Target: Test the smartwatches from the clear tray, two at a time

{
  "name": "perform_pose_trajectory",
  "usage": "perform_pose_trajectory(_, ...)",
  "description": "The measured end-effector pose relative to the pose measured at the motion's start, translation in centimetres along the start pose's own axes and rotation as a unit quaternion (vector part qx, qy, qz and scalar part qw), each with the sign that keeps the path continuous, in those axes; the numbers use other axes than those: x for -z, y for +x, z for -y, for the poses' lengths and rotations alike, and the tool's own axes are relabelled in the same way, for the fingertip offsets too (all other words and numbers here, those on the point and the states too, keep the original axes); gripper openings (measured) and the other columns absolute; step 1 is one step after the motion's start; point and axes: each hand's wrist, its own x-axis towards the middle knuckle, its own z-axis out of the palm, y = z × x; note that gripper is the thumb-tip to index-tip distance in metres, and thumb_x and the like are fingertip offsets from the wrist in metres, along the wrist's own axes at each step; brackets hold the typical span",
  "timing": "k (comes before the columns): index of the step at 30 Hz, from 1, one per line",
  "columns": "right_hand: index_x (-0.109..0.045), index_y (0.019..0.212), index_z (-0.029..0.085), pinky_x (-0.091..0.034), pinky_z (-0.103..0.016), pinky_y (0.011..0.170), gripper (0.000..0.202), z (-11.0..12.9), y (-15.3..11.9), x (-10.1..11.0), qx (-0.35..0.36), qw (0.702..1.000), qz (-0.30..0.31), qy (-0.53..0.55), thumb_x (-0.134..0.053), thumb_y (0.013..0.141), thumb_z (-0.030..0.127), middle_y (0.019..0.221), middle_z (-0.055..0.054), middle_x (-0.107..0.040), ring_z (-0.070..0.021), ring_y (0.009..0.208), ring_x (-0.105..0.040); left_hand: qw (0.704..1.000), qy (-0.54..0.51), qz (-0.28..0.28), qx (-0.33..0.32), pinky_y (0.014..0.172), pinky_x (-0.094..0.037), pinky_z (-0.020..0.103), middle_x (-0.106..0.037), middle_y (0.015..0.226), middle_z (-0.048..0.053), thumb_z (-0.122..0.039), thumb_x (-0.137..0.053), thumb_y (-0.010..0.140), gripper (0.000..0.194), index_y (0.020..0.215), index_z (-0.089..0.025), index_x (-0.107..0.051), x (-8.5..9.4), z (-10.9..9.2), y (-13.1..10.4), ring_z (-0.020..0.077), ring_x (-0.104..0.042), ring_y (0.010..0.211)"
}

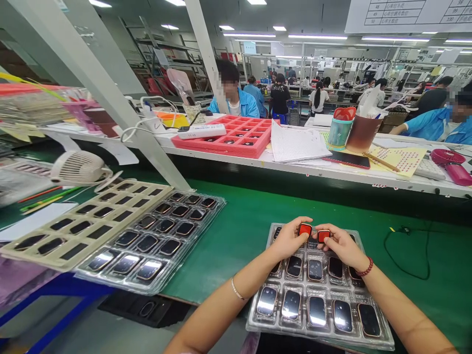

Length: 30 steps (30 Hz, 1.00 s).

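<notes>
My left hand [293,238] is closed on a smartwatch [305,229] whose lit screen glows red. Just to its right, my right hand [341,244] grips a second red-lit smartwatch [323,237], thumb across its lower edge. Both hands hover over the far rows of a clear plastic tray [308,336], hiding parts of it. Several dark-screened watch bodies, such as one near the front [316,311], lie in its pockets. A bracelet circles each wrist.
Left on the green table [206,246] lie a clear tray of watch bodies [147,243] and a beige foam tray [83,228]. A small fan [79,167] stands behind. The shelf [287,169] carries a red foam tray [224,132], papers and cups. A black cable [405,273] lies right.
</notes>
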Motion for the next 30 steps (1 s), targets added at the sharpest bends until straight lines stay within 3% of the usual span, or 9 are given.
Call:
perform_pose_trajectory(10,-0.052,0.111,0.021,-0.05,-0.031,0.064,0.028,-0.18,-0.02,0.08,0.001,1.0,0.001,0.007,-0.051,0.083,0.024,0.102,-0.008,-0.064,-0.0179,0.075,-0.065,1.0,-0.012,0.009,-0.013,0.067,-0.045,0.025,-0.062,0.087,0.004,-0.014,-0.053,0.073,0.036,0.109,-0.015,-0.052,-0.03,0.27,0.08,0.0127,-0.057,0.073)
perform_pose_trajectory(17,-0.049,0.112,0.023,-0.051,-0.03,0.067,0.034,-0.17,0.02,0.05,-0.001,1.0,0.003,0.01,-0.052,0.079,0.015,0.108,-0.007,-0.061,-0.0178,0.08,-0.066,1.0,0.021,-0.004,-0.005,0.06,-0.044,0.022,-0.063,0.086,0.003,-0.009,-0.053,0.068,0.042,0.109,-0.017,-0.053,-0.11,0.43,0.17,0.0119,-0.057,0.069)
perform_pose_trajectory(25,-0.051,0.111,0.022,-0.051,-0.029,0.065,0.028,-0.06,0.01,0.06,0.001,1.0,0.003,0.0,-0.052,0.083,0.023,0.106,-0.008,-0.062,-0.0178,0.078,-0.065,1.0,0.001,0.003,-0.018,0.067,-0.047,0.025,-0.064,0.087,0.004,-0.015,-0.055,0.072,0.034,0.106,-0.017,-0.054,0.0,0.87,0.22,0.0131,-0.059,0.073)
perform_pose_trajectory(30,-0.053,0.109,0.021,-0.051,-0.029,0.063,0.026,-0.07,0.01,0.15,0.0,1.0,-0.007,0.02,-0.048,0.087,0.034,0.097,-0.007,-0.065,-0.0167,0.073,-0.065,1.0,-0.01,0.012,0.002,0.061,-0.048,0.024,-0.063,0.081,0.003,-0.029,-0.056,0.077,0.023,0.096,-0.016,-0.058,0.11,0.54,0.1,0.0131,-0.058,0.069)
